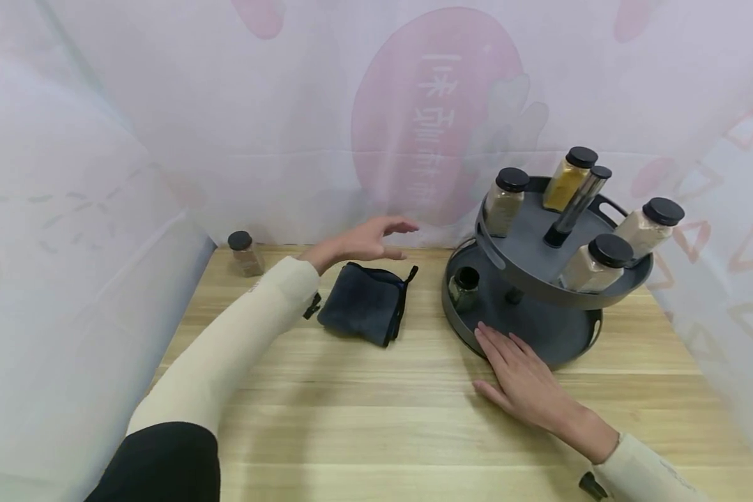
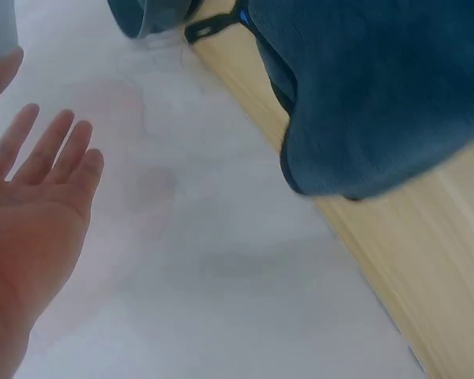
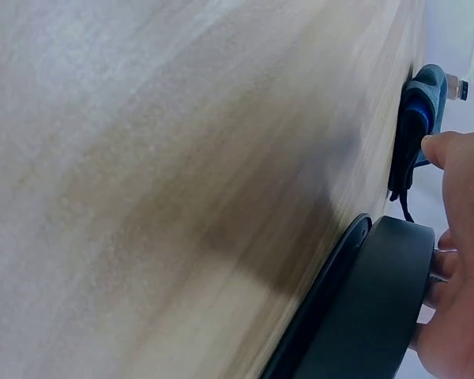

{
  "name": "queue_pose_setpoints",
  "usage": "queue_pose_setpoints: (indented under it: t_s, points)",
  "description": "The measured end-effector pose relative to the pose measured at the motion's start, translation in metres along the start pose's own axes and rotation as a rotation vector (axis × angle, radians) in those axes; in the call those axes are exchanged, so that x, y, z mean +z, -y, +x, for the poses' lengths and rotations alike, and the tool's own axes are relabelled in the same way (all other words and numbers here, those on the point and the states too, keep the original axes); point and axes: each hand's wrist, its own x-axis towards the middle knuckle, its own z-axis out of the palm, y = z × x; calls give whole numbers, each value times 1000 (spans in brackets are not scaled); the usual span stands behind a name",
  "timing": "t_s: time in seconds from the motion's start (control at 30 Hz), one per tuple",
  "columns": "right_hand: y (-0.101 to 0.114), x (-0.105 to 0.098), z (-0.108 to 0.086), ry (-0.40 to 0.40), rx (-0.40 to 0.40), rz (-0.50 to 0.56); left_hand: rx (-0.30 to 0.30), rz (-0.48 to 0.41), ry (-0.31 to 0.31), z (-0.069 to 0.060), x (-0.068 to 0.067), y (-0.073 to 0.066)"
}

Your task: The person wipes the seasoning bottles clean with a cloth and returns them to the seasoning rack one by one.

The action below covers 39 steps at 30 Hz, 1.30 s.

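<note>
My left hand (image 1: 373, 239) is held above the back of the table with its fingers stretched out and nothing in them. Just below it lies a folded dark blue cloth (image 1: 364, 303) with a black loop. My right hand (image 1: 527, 380) reaches the front rim of a grey two-tier turntable rack (image 1: 458, 328), its fingers extended over the edge of the lower tray. Several spice jars with black lids, one holding yellow powder (image 1: 561, 185), stand on the upper tray (image 1: 527, 261). On the lower tray sits a small dark-topped jar (image 1: 463, 293).
A lone spice jar (image 1: 247, 258) with a black lid stands at the table's back left corner. White printed curtains (image 1: 288, 139) hang behind and along both sides of the wooden table (image 1: 376, 418).
</note>
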Motion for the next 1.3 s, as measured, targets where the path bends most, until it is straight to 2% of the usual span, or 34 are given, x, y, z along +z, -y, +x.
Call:
queue_pose_setpoints:
  t_s: [0.17, 0.3, 0.53, 0.7, 0.87, 0.97, 1.07, 1.2, 1.3]
  points:
    - [1, 2, 0, 11, 6, -11, 0, 38, -133, -23, -18, 6]
    - [2, 4, 0, 14, 8, -13, -31, 66, -239, -46, -36, 13]
    - [3, 5, -1, 21, 12, -23, -100, 51, -381, -93, -61, 36]
    - [2, 5, -2, 21, 11, -27, -171, 52, -503, -129, -76, 63]
    - [2, 5, -2, 29, 15, -33, -316, 69, -616, -164, -87, 88]
    - [3, 5, -1, 31, 21, -34, -409, 28, -659, -181, -89, 103]
    - [4, 5, -1, 30, 27, -37, -460, -46, -678, -193, -88, 119]
    - [7, 6, 2, 26, 28, -43, -475, -162, -673, -209, -86, 141]
    - [9, 6, 3, 26, 30, -49, -502, -232, -641, -218, -82, 154]
